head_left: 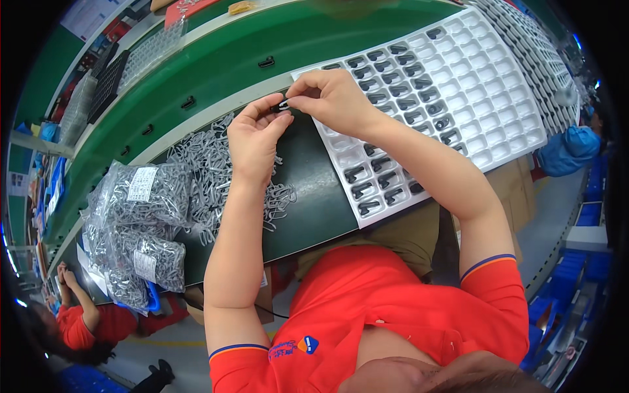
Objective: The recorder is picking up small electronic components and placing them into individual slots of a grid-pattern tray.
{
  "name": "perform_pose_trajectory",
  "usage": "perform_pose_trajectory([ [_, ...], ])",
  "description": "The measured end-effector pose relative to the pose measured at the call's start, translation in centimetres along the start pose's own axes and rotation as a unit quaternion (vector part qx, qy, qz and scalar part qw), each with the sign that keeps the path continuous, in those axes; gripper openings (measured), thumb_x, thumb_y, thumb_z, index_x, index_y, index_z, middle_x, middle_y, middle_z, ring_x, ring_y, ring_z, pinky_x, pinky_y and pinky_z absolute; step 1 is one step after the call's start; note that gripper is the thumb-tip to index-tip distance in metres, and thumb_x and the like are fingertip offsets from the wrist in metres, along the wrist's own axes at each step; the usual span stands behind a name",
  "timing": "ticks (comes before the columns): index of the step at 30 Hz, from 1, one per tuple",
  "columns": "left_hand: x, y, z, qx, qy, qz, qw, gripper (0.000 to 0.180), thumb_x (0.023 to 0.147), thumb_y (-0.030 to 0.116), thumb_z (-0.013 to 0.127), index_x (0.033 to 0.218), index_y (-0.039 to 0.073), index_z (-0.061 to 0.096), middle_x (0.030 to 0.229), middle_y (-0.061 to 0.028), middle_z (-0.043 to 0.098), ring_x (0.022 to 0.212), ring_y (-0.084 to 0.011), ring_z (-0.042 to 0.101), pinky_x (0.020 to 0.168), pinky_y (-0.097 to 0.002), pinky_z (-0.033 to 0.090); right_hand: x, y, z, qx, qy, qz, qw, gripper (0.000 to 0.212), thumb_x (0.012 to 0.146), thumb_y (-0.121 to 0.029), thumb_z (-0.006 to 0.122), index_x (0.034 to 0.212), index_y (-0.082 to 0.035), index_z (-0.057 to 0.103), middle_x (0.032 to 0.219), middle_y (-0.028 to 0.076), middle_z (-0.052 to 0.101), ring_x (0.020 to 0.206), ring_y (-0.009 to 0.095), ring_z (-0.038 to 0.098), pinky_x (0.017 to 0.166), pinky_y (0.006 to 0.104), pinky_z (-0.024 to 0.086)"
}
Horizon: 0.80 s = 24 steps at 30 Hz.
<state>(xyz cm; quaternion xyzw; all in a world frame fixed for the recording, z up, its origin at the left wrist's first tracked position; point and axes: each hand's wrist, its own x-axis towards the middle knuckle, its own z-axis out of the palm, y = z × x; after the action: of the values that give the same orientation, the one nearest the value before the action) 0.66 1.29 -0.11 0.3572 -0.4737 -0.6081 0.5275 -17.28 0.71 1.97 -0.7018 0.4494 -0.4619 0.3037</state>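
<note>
My left hand (254,137) and my right hand (335,101) meet above the near edge of the green belt. Between their fingertips is a small black part (284,105) with a pale strip on it; fingers cover most of it, and both hands are closed in a pinch. Just right of them lies a white compartment tray (481,134), with small black parts (393,77) in many of its left-hand pockets. Under and beside my left forearm spreads a loose heap of grey loop-shaped clips (208,171) on the dark green tabletop (304,196).
Clear bags of grey clips (147,209) are piled at the left. A green belt (226,82) carries several spaced black parts (266,61) behind the table. Stacked trays (544,72) stand at the far right. Another person (82,321) in red is at the lower left.
</note>
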Motion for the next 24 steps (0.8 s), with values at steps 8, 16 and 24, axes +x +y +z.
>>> perform_pose_trajectory([
  [8,-0.2,0.0,0.1,0.041,-0.011,-0.014,0.999,0.034,0.091,-0.004,0.067,0.124,-0.008,0.06,0.108,-0.0122,0.069,0.092,-0.0157,0.069,0.084,-0.0265,0.058,-0.3,-0.1,0.2,0.012,-0.011,0.042,0.999,0.01,0.086,-0.008,0.073,0.087,0.001,0.068,0.078,0.005,0.069,0.074,0.01,0.064,0.068,0.0261,0.052],
  [16,-0.4,0.0,0.4,0.041,0.008,0.066,0.997,0.016,0.094,0.0,0.065,0.107,-0.008,0.065,0.09,-0.0069,0.068,0.082,-0.0138,0.067,0.078,-0.0254,0.057,0.8,0.2,-0.4,0.006,-0.053,-0.011,0.998,0.01,0.083,-0.006,0.074,0.085,0.0,0.067,0.076,0.005,0.069,0.072,0.012,0.064,0.068,0.0275,0.052],
  [24,-1.9,1.0,2.3,0.308,-0.12,0.113,0.937,0.006,0.086,-0.002,0.07,0.091,0.001,0.071,0.086,-0.0054,0.067,0.086,-0.0155,0.066,0.075,-0.0293,0.055,8.7,7.3,-2.7,-0.249,0.031,-0.062,0.966,0.01,0.081,-0.007,0.075,0.089,-0.003,0.07,0.076,0.007,0.071,0.071,0.017,0.067,0.069,0.0299,0.054],
])
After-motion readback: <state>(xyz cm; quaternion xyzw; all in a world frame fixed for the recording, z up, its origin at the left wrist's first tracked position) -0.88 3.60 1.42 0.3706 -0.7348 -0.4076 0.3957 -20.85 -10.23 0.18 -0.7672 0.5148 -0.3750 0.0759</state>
